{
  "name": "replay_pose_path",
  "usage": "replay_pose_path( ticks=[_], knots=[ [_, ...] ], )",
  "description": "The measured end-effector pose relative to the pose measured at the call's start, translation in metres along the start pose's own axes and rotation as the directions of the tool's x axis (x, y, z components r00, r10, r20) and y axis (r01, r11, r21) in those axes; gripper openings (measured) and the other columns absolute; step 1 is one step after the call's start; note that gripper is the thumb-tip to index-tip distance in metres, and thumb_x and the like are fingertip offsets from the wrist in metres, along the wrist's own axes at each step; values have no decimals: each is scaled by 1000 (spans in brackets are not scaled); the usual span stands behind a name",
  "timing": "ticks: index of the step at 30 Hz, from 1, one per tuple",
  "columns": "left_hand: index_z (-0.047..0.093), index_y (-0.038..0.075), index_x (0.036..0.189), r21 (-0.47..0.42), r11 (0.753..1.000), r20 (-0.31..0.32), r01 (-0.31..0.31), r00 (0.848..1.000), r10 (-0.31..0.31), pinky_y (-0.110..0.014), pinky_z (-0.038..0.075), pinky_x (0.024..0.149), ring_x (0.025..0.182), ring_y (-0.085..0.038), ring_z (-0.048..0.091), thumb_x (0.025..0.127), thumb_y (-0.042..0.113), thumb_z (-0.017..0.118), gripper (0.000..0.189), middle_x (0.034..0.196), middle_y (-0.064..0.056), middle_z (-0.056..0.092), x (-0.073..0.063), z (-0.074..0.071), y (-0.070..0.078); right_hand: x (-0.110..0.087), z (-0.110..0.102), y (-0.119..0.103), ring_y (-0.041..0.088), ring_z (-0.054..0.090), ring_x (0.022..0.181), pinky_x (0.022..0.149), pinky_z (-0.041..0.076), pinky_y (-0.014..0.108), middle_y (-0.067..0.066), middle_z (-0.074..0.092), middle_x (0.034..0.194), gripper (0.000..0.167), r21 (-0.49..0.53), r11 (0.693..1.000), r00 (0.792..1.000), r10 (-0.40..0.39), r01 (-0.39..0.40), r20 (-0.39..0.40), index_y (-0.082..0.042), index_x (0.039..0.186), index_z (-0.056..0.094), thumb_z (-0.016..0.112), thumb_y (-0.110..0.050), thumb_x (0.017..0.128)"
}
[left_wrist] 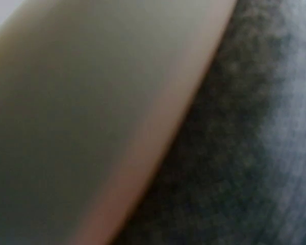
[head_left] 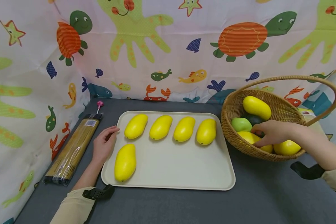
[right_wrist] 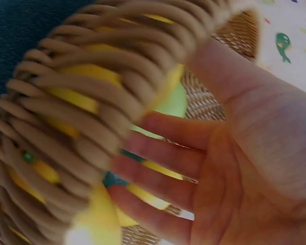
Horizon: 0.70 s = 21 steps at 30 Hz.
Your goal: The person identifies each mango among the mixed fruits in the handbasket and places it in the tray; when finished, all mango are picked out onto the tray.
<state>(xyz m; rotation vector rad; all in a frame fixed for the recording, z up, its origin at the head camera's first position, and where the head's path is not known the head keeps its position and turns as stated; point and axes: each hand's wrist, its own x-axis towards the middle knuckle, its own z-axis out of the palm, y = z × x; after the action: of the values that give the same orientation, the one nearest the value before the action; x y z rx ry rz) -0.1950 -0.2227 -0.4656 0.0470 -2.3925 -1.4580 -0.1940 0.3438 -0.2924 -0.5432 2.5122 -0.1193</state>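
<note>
Head view: the right hand (head_left: 270, 132) reaches into the basket (head_left: 232, 109), fingers loosely spread over a yellow mango (head_left: 250, 138), gripping nothing; the left hand (head_left: 103, 144) rests flat on the tray (head_left: 170, 168).

A smooth yellow mango (head_left: 253, 140) lies in the wicker basket (head_left: 232, 109) among other fruit.

pasta pack (head_left: 74, 148) left of tray, on grey table (head_left: 168, 205) | pink pin (head_left: 99, 104) just behind pack | sea-creature cloth (head_left: 162, 49) behind and at sides
</note>
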Motion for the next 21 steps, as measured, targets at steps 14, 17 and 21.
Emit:
replay_pose_path(
  ticks=[14, 17, 21],
  knots=[
    [73, 7, 112, -5, 1000, -2, -15, 1000, 15, -10, 43, 82, 112, -17, 59, 96, 7, 59, 22, 126, -3, 63, -1, 1, 0, 1, 4, -6, 15, 49, 71, 64, 43, 32, -1, 56, 81, 58, 41, 999, 988, -7, 13, -156, 1, 112, 57, 79, -40, 78],
    [73, 7, 112, -1, 1000, 0, -13, 1000, 13, -10, 43, 83, 113, -17, 58, 96, 9, 59, 22, 126, -3, 63, -1, 1, 1, -5, 0, -9, 16, 52, 76, 68, 46, 33, 0, 60, 88, 65, 41, 999, 973, 11, -1, -229, 0, 115, 56, 79, -47, 76],
    [72, 6, 113, -3, 1000, 9, -4, 1000, 4, -10, 43, 83, 113, -17, 58, 97, 10, 58, 22, 127, -3, 62, -1, 0, 1, -12, -5, -14, 19, 57, 84, 71, 49, 38, 6, 64, 101, 75, 26, 999, 947, 28, -21, -320, -2, 125, 52, 77, -53, 76]
  ],
)
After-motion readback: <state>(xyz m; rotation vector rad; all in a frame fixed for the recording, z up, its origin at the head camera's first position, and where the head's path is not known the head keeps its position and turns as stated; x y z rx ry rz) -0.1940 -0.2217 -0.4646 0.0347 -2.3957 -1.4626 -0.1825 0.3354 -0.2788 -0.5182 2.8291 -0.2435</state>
